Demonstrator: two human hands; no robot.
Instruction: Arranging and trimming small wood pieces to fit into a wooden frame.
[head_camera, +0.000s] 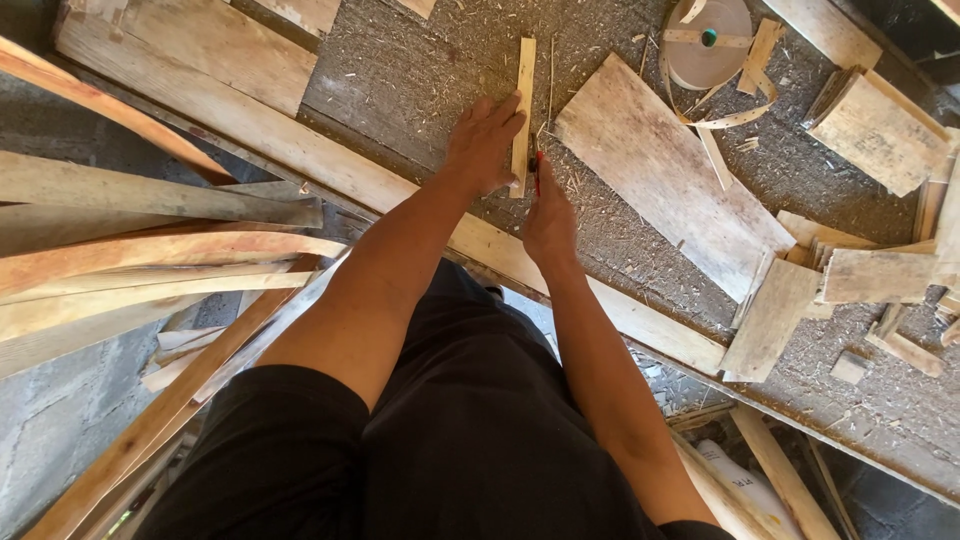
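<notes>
A narrow pale wooden strip lies lengthwise on the sawdust-covered workbench. My left hand rests flat against the strip's left side, fingers stretched along it and pressing it down. My right hand sits just below the strip's near end, closed around a thin red pencil whose tip touches the strip's lower part.
A wide flat board lies right of the strip. A roll of edge banding sits at the back right. Small wood offcuts are piled on the right. Long curved slats lean at the left, below the bench edge.
</notes>
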